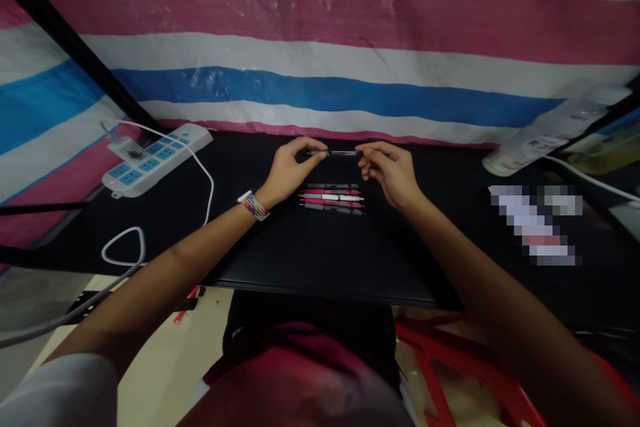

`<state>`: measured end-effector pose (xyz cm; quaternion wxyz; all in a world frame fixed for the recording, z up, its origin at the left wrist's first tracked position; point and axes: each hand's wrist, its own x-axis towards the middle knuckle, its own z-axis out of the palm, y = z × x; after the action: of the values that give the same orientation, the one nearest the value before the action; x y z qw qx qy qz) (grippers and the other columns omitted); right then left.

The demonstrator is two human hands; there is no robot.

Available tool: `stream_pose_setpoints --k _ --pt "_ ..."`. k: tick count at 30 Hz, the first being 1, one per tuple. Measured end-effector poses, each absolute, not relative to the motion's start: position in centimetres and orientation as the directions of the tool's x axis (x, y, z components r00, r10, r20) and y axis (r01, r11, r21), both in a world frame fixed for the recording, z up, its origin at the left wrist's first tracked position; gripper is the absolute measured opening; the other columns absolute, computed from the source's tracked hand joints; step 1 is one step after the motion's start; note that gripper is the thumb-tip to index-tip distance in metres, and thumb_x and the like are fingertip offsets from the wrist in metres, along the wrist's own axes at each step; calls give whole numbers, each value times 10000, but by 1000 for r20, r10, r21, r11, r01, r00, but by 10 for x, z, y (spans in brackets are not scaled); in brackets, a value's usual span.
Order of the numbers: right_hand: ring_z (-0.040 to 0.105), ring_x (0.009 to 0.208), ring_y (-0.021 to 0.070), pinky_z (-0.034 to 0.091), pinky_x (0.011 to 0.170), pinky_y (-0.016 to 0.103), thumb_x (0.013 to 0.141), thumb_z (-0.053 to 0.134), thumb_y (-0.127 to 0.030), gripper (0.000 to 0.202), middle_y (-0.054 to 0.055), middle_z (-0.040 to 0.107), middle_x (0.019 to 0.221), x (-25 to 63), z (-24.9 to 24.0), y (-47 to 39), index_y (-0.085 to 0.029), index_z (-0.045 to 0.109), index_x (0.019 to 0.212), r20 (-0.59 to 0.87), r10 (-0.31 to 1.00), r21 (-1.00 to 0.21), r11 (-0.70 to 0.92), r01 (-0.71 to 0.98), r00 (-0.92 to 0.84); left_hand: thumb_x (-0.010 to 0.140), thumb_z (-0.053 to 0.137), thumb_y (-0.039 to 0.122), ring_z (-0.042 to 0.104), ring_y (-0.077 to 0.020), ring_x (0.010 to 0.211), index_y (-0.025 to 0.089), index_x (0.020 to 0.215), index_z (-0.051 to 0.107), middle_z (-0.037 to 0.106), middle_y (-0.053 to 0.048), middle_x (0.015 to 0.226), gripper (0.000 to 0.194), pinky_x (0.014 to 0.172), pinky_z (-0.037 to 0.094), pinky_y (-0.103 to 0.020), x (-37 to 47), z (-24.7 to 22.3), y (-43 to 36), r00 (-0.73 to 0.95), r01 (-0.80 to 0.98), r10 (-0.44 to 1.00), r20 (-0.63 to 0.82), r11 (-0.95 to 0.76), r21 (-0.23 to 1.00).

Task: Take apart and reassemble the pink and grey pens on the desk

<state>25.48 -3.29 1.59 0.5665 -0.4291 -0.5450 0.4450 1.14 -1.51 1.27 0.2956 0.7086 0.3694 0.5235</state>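
Left hand (293, 170) and right hand (394, 172) pinch a pen (343, 153) at either end — other pens (333, 198) lined up on the table (320, 253).

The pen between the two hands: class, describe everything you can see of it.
The slim, straight pen has a glinting barrel that looks like plastic, perhaps partly clear. It lies crosswise, roughly level, with the left hand pinching it towards its left end and the right hand at its right end. It is beyond the row of pens, apart from them. Its finer details are too small to tell.
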Motion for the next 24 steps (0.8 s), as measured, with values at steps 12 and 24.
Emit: stream_pose_setpoints --k 12,24 --pt "719 735 173 656 741 374 800 922 -342 224 48 800 843 262 -10 -21 -222 863 980 140 990 -981 140 -136 3 911 863 370 756 -215 863 229 1003 877 864 -59 974 169 832 593 -381 10 -11 3 185 194 889 420 -452 871" --pt "756 775 188 699 794 401 815 943 -371 245 47 826 890 262 -12 -23 -243 874 1012 181 983 -975 182 -129 19 921 902 443 739 -184 802 234 984 828 811 -38 898 231 782 576 -347 8 -7 3 191 143 891 412 -440 886"
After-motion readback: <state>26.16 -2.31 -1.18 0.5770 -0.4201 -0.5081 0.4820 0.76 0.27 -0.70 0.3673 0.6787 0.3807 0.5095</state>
